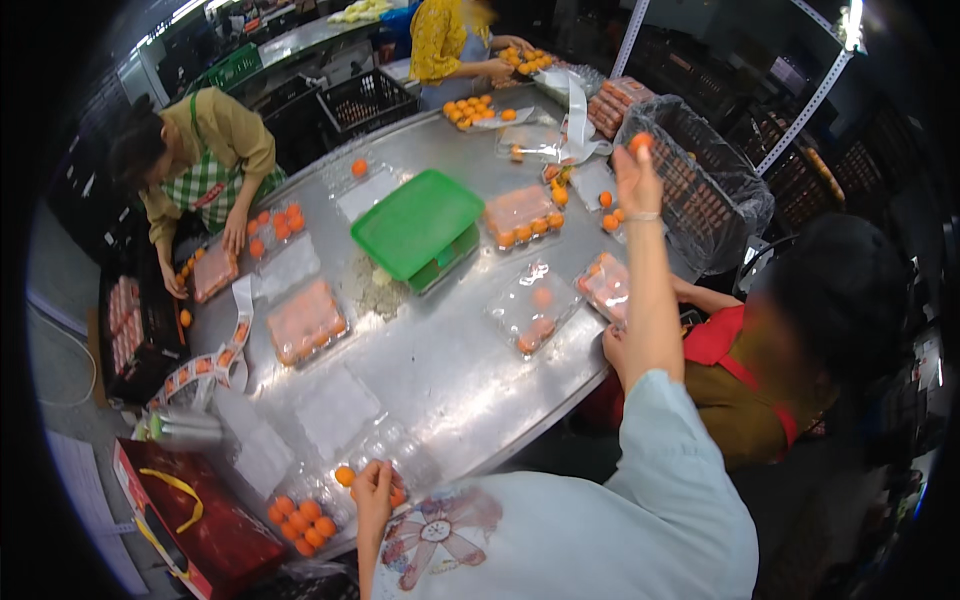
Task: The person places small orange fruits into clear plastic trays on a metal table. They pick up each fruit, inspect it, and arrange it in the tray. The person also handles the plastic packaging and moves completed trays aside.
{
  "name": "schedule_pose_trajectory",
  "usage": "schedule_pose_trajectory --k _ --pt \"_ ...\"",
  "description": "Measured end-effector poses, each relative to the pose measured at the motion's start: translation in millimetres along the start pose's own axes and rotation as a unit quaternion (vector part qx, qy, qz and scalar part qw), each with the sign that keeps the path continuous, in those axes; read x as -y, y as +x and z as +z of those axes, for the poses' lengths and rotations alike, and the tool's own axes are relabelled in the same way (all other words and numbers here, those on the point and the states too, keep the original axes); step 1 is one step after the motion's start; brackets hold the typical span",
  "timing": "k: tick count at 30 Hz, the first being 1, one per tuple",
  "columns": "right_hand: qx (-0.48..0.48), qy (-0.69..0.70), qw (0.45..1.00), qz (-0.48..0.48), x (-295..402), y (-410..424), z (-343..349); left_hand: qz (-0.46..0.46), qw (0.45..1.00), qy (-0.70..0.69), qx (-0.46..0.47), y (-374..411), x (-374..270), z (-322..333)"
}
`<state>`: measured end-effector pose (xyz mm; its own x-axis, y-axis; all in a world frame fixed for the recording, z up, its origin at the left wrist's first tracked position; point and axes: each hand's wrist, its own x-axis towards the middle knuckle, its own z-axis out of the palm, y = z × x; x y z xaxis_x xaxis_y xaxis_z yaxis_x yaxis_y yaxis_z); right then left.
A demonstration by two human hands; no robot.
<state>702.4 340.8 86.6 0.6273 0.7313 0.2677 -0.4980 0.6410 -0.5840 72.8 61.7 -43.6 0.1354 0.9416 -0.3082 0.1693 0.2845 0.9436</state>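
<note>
My left hand (373, 484) is low over an open clear plastic clamshell (390, 442) near the table edge. Its fingers are bent among small orange citrus fruits; whether they grip one is unclear. One fruit (345, 476) lies just left of it, and a cluster of fruits (304, 523) fills part of the tray nearby. My right arm reaches far out, and my right hand (639, 180) is raised beside a black crate lined with clear plastic (686, 187). An orange fruit (641, 142) is at its fingertips.
A green plastic tray (420, 221) stands mid-table among filled clamshells (306, 321). Co-workers are at the left (210, 161), the far end (442, 45) and close on the right (772, 345). A red gift bag (202, 517) and a label roll (184, 427) are at the lower left.
</note>
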Motion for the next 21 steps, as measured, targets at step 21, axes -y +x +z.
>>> schedule_pose_trajectory --k 21 --pt "0.289 -0.517 0.688 0.420 -53.8 -571.8 -144.8 -0.001 0.879 0.166 0.447 46.4 44.4 80.2"
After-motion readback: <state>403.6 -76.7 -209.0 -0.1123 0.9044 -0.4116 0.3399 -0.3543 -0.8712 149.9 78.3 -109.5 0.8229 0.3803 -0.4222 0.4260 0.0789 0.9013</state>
